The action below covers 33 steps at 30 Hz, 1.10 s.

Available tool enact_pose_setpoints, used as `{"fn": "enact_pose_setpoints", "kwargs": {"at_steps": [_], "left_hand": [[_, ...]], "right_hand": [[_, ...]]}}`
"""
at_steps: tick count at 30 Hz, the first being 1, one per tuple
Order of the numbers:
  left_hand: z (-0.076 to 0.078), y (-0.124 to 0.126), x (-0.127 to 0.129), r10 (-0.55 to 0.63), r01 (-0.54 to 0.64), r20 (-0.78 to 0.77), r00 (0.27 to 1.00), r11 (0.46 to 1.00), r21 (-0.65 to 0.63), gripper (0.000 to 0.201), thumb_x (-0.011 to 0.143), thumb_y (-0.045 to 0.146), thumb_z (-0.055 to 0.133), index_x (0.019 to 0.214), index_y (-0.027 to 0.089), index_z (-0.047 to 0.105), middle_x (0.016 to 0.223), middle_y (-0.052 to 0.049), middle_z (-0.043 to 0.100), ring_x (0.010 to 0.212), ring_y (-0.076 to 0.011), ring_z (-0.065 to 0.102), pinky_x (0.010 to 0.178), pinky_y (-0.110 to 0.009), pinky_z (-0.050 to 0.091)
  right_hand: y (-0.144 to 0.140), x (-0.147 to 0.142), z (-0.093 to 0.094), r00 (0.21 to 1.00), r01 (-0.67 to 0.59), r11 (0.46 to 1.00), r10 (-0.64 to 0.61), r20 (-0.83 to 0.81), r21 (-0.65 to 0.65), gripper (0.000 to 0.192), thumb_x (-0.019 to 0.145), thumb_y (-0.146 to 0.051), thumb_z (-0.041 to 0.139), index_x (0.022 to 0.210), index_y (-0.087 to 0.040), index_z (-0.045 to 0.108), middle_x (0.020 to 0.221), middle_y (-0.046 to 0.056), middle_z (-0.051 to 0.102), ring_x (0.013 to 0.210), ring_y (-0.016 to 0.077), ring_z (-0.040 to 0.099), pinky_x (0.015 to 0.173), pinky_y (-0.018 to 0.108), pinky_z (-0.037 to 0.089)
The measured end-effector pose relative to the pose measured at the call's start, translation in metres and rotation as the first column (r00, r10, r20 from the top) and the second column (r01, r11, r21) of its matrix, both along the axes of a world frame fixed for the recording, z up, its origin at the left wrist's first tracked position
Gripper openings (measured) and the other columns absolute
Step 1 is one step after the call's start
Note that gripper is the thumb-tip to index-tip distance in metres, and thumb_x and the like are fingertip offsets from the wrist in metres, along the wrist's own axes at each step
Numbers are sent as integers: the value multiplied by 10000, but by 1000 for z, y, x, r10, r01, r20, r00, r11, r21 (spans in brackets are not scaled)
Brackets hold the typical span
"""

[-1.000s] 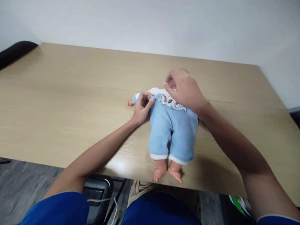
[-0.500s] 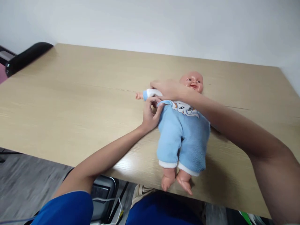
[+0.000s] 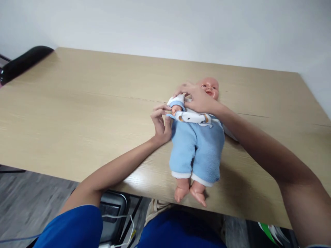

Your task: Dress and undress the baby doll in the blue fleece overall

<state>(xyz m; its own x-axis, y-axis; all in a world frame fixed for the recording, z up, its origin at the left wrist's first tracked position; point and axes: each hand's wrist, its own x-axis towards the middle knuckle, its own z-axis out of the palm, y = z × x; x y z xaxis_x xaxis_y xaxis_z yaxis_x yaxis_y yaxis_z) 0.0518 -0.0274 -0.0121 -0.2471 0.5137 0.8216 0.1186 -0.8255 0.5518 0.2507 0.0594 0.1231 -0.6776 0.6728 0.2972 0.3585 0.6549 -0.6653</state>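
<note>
A baby doll (image 3: 209,146) lies on its back, its feet toward me and its bald head (image 3: 212,85) at the far end. It wears fluffy blue overalls with white cuffs and an animal-face bib (image 3: 192,117), which is folded down over the belly. My left hand (image 3: 161,124) pinches the bib's blue edge at the doll's side. Beside it, my right hand (image 3: 198,97) reaches across the chest, its fingers around the doll's white, blue-cuffed sleeve (image 3: 176,100). The small doll hand (image 3: 176,109) pokes out of that cuff, pointing toward me. My right forearm hides part of the chest.
The wooden table (image 3: 85,120) reaches back to a white wall (image 3: 165,27). A black chair part (image 3: 28,62) stands at the left edge. Below the front edge are a dark case (image 3: 113,210) with a white cable and a green-and-white item (image 3: 269,234).
The doll's arm, stretched out to the left before, is now bent in, its hand toward me at the bib. My right hand's fingers have shifted onto the sleeve. The view has moved slightly.
</note>
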Motion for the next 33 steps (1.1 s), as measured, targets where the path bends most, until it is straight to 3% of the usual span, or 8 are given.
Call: {"fn": "enact_pose_setpoints", "kwargs": {"at_steps": [4, 8, 11, 16, 20, 23, 28, 33], "left_hand": [[0, 1, 8, -44, 63, 94, 995, 976, -207, 342, 1276, 671, 613, 1258, 343, 520, 1122, -33, 644, 1037, -249, 700, 1009, -455, 593], [2, -1, 5, -22, 30, 40, 999, 981, -193, 391, 1249, 702, 653, 1230, 320, 571, 1250, -81, 636, 1234, -283, 691, 1157, -502, 579], [4, -1, 3, -40, 41, 10, 999, 980, -194, 434, 1240, 751, 638, 1234, 323, 569, 1299, -91, 654, 1301, -296, 692, 1204, -527, 568], [5, 3, 7, -88, 112, 92, 992, 949, -293, 496, 1228, 815, 618, 1208, 327, 530, 1157, -55, 644, 1134, -261, 700, 1104, -478, 590], [2, 7, 5, -104, 138, 115, 988, 929, -343, 532, 1210, 831, 663, 1188, 314, 541, 1128, -42, 637, 1134, -244, 706, 1101, -448, 578], [0, 8, 4, -96, 136, 129, 987, 925, -354, 550, 1198, 837, 691, 1182, 305, 554, 1146, -44, 643, 1127, -231, 701, 1089, -432, 580], [-3, 9, 6, -101, 156, 147, 984, 884, -441, 633, 1191, 921, 591, 1151, 294, 515, 1041, -31, 588, 958, -223, 618, 965, -435, 600], [2, 12, -6, -148, 180, 110, 983, 894, -410, 580, 1198, 855, 667, 1141, 281, 605, 1061, -40, 620, 965, -216, 625, 942, -404, 577]], "right_hand": [[-16, 8, -2, 992, 112, 993, -115, -56, -40, 227, 1069, -477, 813, 1206, -296, 821, 1268, 115, 861, 1166, 357, 795, 1151, 582, 652], [-40, 17, 6, 987, 135, 969, -149, -53, -208, 511, 1024, -767, 915, 1205, -302, 806, 1081, 71, 867, 1011, 338, 785, 1006, 530, 685], [-55, 22, 13, 995, 91, 970, -99, -23, -225, 595, 916, -777, 1012, 1204, -288, 833, 1065, 69, 853, 1017, 341, 776, 988, 501, 651], [-66, 22, 8, 995, 96, 990, -96, 0, -104, 643, 815, -730, 1072, 1236, -301, 844, 1146, 85, 834, 1071, 357, 750, 1052, 507, 614], [-66, 24, -3, 998, 67, 997, -67, 10, -28, 492, 931, -666, 978, 1237, -298, 866, 1259, 134, 848, 1173, 398, 760, 1135, 550, 600], [-61, 27, -8, 1000, 14, 999, -14, 6, -36, 376, 1073, -684, 818, 1118, -314, 868, 1232, 120, 860, 1174, 378, 751, 1161, 537, 574], [-53, 31, -17, 999, 32, 993, -32, 1, -112, 642, 1144, -874, 648, 850, -308, 723, 921, 39, 768, 926, 284, 653, 1003, 449, 557], [-53, 34, -27, 995, 102, 990, -102, 4, -95, 563, 1153, -806, 674, 928, -296, 757, 1021, 72, 848, 985, 317, 709, 1055, 490, 584]]}}
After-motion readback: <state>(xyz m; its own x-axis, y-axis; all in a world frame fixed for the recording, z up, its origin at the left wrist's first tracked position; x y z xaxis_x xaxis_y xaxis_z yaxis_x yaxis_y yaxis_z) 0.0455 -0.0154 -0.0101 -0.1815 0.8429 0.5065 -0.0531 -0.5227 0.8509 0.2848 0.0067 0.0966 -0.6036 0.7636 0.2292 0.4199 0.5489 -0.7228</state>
